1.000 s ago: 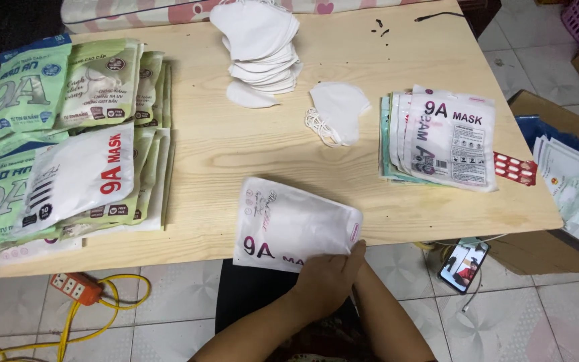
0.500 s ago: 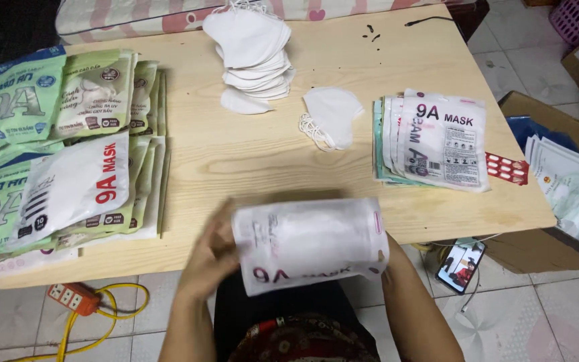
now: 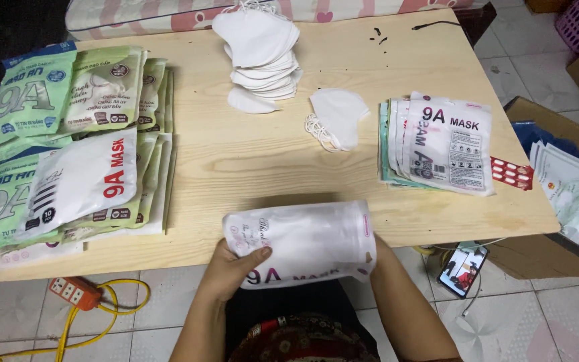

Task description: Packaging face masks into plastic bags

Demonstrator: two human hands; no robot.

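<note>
single view only, head-worn camera, looks steeply down and forward over person's own lap. wooden table (image 3: 249,167) fills most of frame, far edge near top, near edge just above both forearms. left hand (image 3: 232,268) and right forearm (image 3: 403,302) enter from bottom centre, close to lens. tiled floor (image 3: 524,315) shows at bottom and right. cardboard box (image 3: 544,248) at right edge. no second view, nothing shared.

Pale wooden desk (image 3: 236,167) carrying: green and white packet stacks (image 3: 68,147) lying left; white mask pile (image 3: 259,53) sitting centre-back; single mask (image 3: 340,117); flat packet stack (image 3: 440,144) and red blister strip (image 3: 512,173) lying right.
</note>
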